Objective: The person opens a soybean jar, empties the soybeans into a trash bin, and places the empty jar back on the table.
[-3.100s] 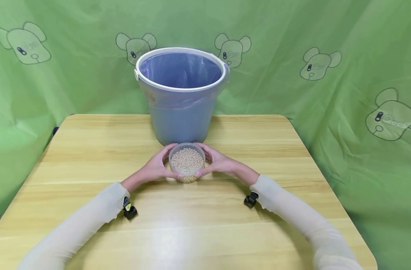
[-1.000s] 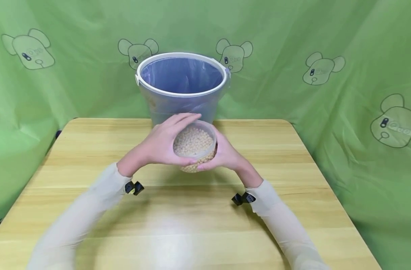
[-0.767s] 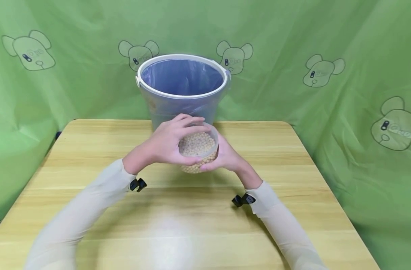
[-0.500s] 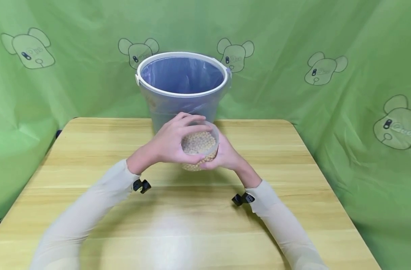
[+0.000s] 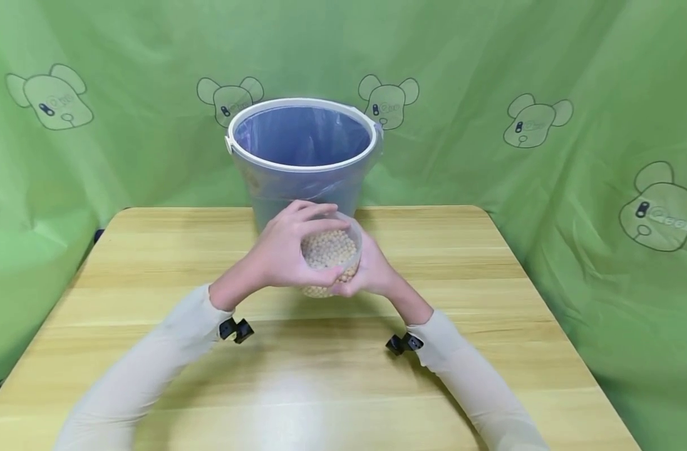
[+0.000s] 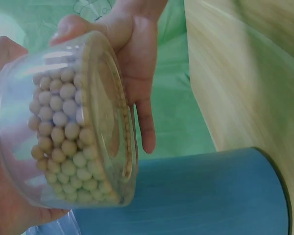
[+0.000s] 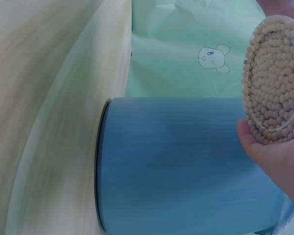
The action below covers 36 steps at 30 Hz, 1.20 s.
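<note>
A clear plastic tub (image 5: 351,272) of small round beige beads (image 5: 327,249) is held a little above the table by both hands, just in front of the bucket. Its opening tilts slightly left in the head view. My left hand (image 5: 284,250) grips the left side, its fingers over the far rim and its thumb along the near side. My right hand (image 5: 375,269) holds the right side, the thumb at the front and the fingers mostly hidden behind. Beads show through the tub's base (image 7: 275,81) in the right wrist view.
A grey-blue bucket (image 5: 264,188) with a white rim and a clear liner stands at the table's far edge. The wooden table (image 5: 320,376) spreads out below the arms. Green cloth (image 5: 461,50) printed with bear heads hangs behind and at the sides.
The tub has risen from the tabletop and tilted. My left hand has shifted its fingers over the far rim. Over the last half second the hold stays much the same.
</note>
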{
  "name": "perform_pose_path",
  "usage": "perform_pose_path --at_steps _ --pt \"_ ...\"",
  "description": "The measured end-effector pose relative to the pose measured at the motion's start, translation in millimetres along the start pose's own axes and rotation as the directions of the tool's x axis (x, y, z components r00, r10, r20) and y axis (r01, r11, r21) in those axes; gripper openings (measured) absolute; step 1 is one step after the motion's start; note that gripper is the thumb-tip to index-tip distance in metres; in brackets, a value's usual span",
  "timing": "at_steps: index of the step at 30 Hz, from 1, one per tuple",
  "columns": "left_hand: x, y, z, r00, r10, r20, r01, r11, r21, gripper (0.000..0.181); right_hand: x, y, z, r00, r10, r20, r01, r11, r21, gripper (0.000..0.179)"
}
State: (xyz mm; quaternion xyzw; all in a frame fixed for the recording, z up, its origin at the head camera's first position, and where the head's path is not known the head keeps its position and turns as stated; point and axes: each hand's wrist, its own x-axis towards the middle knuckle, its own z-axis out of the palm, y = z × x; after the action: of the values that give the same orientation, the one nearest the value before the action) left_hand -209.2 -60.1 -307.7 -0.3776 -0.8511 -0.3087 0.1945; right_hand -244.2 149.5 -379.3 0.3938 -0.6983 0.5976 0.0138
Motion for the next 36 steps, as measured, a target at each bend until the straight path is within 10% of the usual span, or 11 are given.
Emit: perform_pose_path --at_steps 13,32,36 --pt "3.4 -9.2 -3.1 0.986 0.096 0.14 -0.1 0.995 0.027 0.083 -2.4 -1 -1 1.0 0.027 0.01 -0.026 0.997 -0.068 0.122" --pt "-0.5 3.6 4.3 0.996 -0.053 0.074 0.052 0.998 0.018 0.075 -6.4 1 7 0.999 0.034 -0.025 -0.033 0.999 0.01 0.121" --pt "1.6 0.4 -1.7 0.997 -0.006 0.079 0.006 1.0 0.002 0.076 -2.9 -3 5 0.999 0.041 -0.028 -0.042 0.998 -0.046 0.121"
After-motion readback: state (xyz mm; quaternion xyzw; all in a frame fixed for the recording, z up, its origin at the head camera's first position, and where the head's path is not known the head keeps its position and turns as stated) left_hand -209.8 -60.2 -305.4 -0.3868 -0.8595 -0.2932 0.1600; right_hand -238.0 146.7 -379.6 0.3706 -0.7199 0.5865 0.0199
